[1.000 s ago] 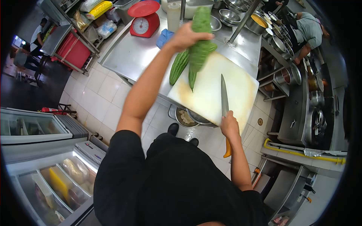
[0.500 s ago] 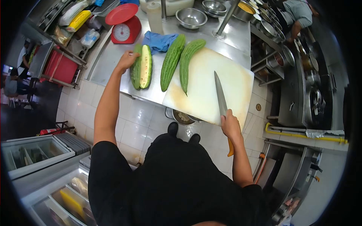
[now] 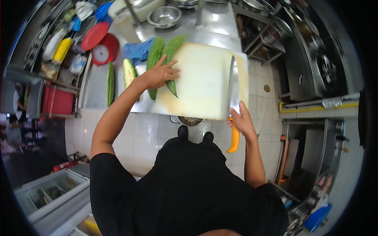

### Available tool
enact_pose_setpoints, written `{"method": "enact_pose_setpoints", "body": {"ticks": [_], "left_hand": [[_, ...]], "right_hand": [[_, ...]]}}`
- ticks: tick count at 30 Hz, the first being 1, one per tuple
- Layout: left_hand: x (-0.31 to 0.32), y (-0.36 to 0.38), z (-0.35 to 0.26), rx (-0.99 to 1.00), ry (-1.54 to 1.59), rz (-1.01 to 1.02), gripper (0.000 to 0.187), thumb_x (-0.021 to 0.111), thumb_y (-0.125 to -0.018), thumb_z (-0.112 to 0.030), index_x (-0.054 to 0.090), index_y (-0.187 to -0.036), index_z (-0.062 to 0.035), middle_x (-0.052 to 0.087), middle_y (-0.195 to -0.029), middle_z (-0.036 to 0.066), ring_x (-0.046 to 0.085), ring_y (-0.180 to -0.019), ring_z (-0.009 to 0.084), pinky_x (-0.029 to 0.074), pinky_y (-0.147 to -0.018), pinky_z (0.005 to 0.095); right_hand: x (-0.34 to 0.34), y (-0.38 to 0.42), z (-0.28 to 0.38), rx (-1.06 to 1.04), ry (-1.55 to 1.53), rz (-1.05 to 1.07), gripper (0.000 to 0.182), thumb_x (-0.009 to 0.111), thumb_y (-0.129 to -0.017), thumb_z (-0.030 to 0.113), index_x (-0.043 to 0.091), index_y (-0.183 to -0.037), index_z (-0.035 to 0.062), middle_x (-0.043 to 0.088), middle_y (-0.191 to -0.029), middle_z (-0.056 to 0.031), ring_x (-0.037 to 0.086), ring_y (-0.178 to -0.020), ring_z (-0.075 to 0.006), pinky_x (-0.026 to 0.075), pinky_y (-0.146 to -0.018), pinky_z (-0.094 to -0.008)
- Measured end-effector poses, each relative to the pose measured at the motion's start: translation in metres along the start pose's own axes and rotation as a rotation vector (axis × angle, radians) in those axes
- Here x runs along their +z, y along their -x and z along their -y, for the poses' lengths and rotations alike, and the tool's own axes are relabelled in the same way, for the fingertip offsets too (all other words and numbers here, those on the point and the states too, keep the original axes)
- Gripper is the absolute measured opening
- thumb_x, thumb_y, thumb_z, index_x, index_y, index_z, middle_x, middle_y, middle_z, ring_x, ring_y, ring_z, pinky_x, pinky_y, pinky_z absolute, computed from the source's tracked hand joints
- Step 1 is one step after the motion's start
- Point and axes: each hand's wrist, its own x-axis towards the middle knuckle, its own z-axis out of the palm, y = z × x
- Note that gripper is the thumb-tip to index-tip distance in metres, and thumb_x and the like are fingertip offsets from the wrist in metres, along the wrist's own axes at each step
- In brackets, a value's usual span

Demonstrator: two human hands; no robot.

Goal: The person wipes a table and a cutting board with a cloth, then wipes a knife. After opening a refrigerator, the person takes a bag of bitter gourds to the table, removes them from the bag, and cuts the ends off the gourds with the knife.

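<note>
My right hand [image 3: 241, 120] grips a large knife [image 3: 234, 84] with an orange handle, its blade pointing away over the right side of the white cutting board [image 3: 202, 78]. Fingers spread, my left hand [image 3: 159, 74] lies over a whole green bitter gourd [image 3: 172, 49] at the board's left edge. A second whole gourd [image 3: 154, 53] is beside it, partly under the same hand. Farther left are a gourd half with its cut, pale side up [image 3: 128, 72] and a green piece [image 3: 110, 84] with its skin showing.
A blue cloth [image 3: 138, 51] lies behind the gourds, near a red scale [image 3: 104, 51]. Metal bowls [image 3: 164, 17] stand at the back of the steel table. Below the front edge is a pot [image 3: 189, 121] on the floor. Two metal posts rise from the table.
My left hand has moved right, from the cut gourd to the whole ones. The cut pieces now lie apart. The view has shifted, and the knife blade points more directly away from me.
</note>
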Motion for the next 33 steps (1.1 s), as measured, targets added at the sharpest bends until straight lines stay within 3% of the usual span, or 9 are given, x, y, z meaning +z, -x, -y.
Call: {"method": "enact_pose_setpoints", "body": {"ticks": [3,4,5,8,12,14,17,23,33], "left_hand": [[0.002,-0.045,-0.005,-0.103,0.197,0.144,0.049,0.068,-0.071,-0.003,0.058,-0.118,-0.009,0.062,-0.11,0.008,0.057,-0.11,0.0275,0.018,-0.115,0.0593],[-0.008,-0.066,-0.019,-0.122,0.153,0.112,0.042,0.07,-0.075,-0.012,0.059,-0.116,-0.0064,0.062,-0.102,0.01,0.059,-0.104,0.0281,0.031,-0.11,0.0528],[-0.011,-0.089,-0.032,-0.086,0.156,0.122,0.042,0.07,-0.075,-0.012,0.059,-0.116,-0.0064,0.062,-0.102,0.01,0.059,-0.104,0.0281,0.031,-0.11,0.0528],[0.002,-0.143,-0.062,-0.228,0.313,0.069,0.045,0.07,-0.08,-0.019,0.055,-0.118,-0.0021,0.061,-0.098,0.016,0.06,-0.099,0.0335,0.047,-0.088,0.0389],[0.029,-0.175,-0.087,-0.383,0.606,-0.105,0.039,0.069,-0.082,-0.022,0.056,-0.113,-0.004,0.057,-0.106,0.017,0.056,-0.1,0.0328,0.046,-0.09,0.0396],[0.026,-0.185,-0.091,-0.305,0.552,-0.138,0.038,0.069,-0.082,-0.02,0.056,-0.113,-0.004,0.057,-0.106,0.016,0.056,-0.1,0.0325,0.046,-0.09,0.0395],[0.031,-0.196,-0.092,-0.22,0.5,-0.174,0.035,0.067,-0.081,-0.016,0.057,-0.112,-0.0037,0.057,-0.106,0.015,0.056,-0.1,0.032,0.046,-0.09,0.0393],[0.034,-0.208,-0.089,-0.205,0.543,-0.146,0.032,0.062,-0.079,-0.011,0.06,-0.109,-0.0027,0.059,-0.103,0.015,0.058,-0.098,0.0306,0.047,-0.087,0.0378],[0.034,-0.214,-0.085,-0.207,0.533,-0.068,0.038,0.06,-0.076,-0.011,0.061,-0.113,-0.0013,0.06,-0.106,0.016,0.058,-0.103,0.0327,0.047,-0.092,0.0384]], "right_hand": [[-0.025,0.012,-0.005,0.013,-0.106,-0.014,0.018,0.046,-0.098,0.019,0.041,-0.103,0.0029,0.054,-0.076,-0.0089,0.053,-0.051,-0.0116,0.047,-0.044,-0.0257],[-0.033,0.017,-0.004,0.052,-0.115,0.016,0.02,0.045,-0.098,0.02,0.039,-0.102,0.0021,0.055,-0.077,-0.0094,0.054,-0.053,-0.0123,0.048,-0.044,-0.0271],[-0.04,0.02,-0.005,0.062,-0.136,-0.013,0.02,0.045,-0.098,0.02,0.039,-0.102,0.0021,0.055,-0.077,-0.0094,0.054,-0.053,-0.0123,0.048,-0.044,-0.0271],[-0.059,0.024,0.001,0.1,0.011,-0.019,0.018,0.043,-0.098,0.021,0.042,-0.103,0.0039,0.056,-0.073,-0.01,0.051,-0.047,-0.0107,0.046,-0.043,-0.0262],[-0.081,0.031,0.009,0.079,0.166,-0.003,0.019,0.043,-0.098,0.023,0.041,-0.1,0.0042,0.055,-0.064,-0.0084,0.05,-0.047,-0.0109,0.044,-0.042,-0.0265],[-0.084,0.032,0.004,-0.037,0.474,-0.035,0.02,0.041,-0.097,0.02,0.042,-0.101,0.0006,0.062,-0.071,-0.0277,0.062,-0.062,-0.0423,0.051,-0.06,-0.0502],[-0.087,0.036,-0.002,-0.112,0.648,-0.067,0.021,0.04,-0.096,0.018,0.043,-0.103,-0.0013,0.061,-0.078,-0.0342,0.059,-0.072,-0.0525,0.046,-0.072,-0.0573],[-0.096,0.036,-0.006,-0.08,0.785,0.003,0.019,0.038,-0.088,0.004,0.043,-0.105,-0.0041,0.062,-0.083,-0.0345,0.062,-0.08,-0.0501,0.047,-0.075,-0.0558],[-0.1,0.041,0.008,-0.097,0.871,0.074,0.022,0.037,-0.083,-0.001,0.042,-0.104,-0.0072,0.061,-0.084,-0.0364,0.062,-0.083,-0.0504,0.048,-0.077,-0.0546]]}}
